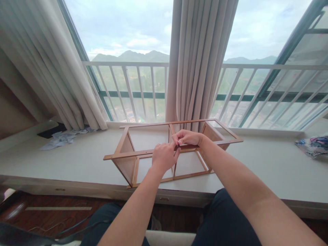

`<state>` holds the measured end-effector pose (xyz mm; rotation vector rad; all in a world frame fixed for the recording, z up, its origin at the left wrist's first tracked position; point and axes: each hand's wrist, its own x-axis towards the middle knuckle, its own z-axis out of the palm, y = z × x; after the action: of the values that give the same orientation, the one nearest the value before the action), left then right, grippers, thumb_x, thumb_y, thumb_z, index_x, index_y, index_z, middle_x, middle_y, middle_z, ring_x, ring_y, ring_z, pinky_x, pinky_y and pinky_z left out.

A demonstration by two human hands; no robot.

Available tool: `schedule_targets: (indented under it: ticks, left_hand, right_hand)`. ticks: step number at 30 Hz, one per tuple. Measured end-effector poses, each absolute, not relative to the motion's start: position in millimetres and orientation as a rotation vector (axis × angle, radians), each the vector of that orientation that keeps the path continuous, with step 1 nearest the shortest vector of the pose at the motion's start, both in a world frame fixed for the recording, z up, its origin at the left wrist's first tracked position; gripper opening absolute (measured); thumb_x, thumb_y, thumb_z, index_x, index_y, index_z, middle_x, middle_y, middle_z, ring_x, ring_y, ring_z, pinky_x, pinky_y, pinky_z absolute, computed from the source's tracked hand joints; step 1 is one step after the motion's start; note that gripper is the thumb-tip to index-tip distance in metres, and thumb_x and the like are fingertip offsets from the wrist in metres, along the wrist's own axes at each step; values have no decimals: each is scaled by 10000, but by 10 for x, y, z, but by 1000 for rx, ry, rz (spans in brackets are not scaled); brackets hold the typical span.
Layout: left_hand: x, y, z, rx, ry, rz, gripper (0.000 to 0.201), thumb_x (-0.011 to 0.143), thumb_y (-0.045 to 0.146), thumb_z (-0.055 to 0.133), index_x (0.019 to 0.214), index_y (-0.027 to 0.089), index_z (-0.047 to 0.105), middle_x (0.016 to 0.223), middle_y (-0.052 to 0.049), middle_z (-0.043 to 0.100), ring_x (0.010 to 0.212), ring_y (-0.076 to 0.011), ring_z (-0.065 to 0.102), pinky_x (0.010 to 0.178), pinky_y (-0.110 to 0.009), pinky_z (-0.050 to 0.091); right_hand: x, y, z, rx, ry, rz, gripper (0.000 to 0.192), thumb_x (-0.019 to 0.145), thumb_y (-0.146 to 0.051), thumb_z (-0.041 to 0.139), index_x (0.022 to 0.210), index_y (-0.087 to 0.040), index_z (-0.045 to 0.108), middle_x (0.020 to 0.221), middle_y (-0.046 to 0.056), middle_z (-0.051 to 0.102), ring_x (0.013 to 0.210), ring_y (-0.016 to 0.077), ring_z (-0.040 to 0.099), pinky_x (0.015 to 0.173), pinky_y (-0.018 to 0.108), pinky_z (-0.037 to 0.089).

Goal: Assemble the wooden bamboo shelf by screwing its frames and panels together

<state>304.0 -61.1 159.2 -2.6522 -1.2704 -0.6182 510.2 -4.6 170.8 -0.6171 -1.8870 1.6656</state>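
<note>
Big windows and bunched-up curtains are filling the view beyond my hands, with a railing and hazy hills outside. I'm sitting at a long pale table under the sill, and the wooden frame is lying on its side right under my hands, roughly mid-table.

My left hand is curled closed, pinching at the middle of the front rail. My right hand is closed too, fingertips meeting the left ones at that same joint, where the centre upright is meeting the rail. Something small might be between my fingers, but I can't tell.

Guessing here, but this thing is looking pretty light: thin slats, mostly open air. Stiff enough along the rails, though probably wobbly and easy to rack or crack at the joints, so I'd be gripping near the corners or the solid end panels rather than mid-span.

Room-wise, it's decent. Bare table is stretching out to both sides of my hands. Crumpled papers are sitting far off to my left, a colourful bundle far to my right. The table's near edge is just below my wrists, and the curtain is hanging close behind the frame.
</note>
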Motion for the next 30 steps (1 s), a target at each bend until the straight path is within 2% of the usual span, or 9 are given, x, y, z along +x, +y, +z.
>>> schedule_targets:
  ticks: [13, 19, 25, 30]
  left_hand:
    - [3049, -622, 1635, -2634, -1291, -580, 309, 982, 438, 459, 1061, 236, 679, 824, -75, 732, 841, -260, 693, 757, -376, 427]
    - [3042, -633, 1635, -2653, -1300, -568, 361, 967, 461, 485, 1123, 203, 684, 861, -105, 741, 867, -276, 694, 783, -390, 436]
    - [3026, -626, 1616, -2663, -1272, -618, 306, 962, 450, 508, 1062, 222, 685, 856, -85, 739, 861, -271, 691, 788, -380, 438]
    - [3024, -621, 1604, -2670, -1256, -633, 271, 964, 442, 513, 1022, 229, 671, 850, -74, 737, 849, -266, 691, 774, -376, 432]
  right_hand:
    - [5092, -70, 1742, -620, -1828, 1725, 364, 747, -402, 866, 798, -91, 685, 806, 59, 711, 808, 176, 646, 792, 296, 491]
    - [5111, -66, 1742, -596, -1830, 1708, 380, 743, -379, 870, 961, -84, 768, 871, 80, 735, 841, 192, 665, 810, 313, 512]
    - [5119, -38, 1695, -639, -1836, 1670, 374, 713, -409, 886, 813, -85, 729, 775, 50, 701, 784, 182, 646, 795, 317, 500]
    - [5114, -32, 1693, -646, -1867, 1654, 402, 712, -428, 884, 775, -84, 687, 748, 31, 669, 760, 162, 610, 770, 290, 463]
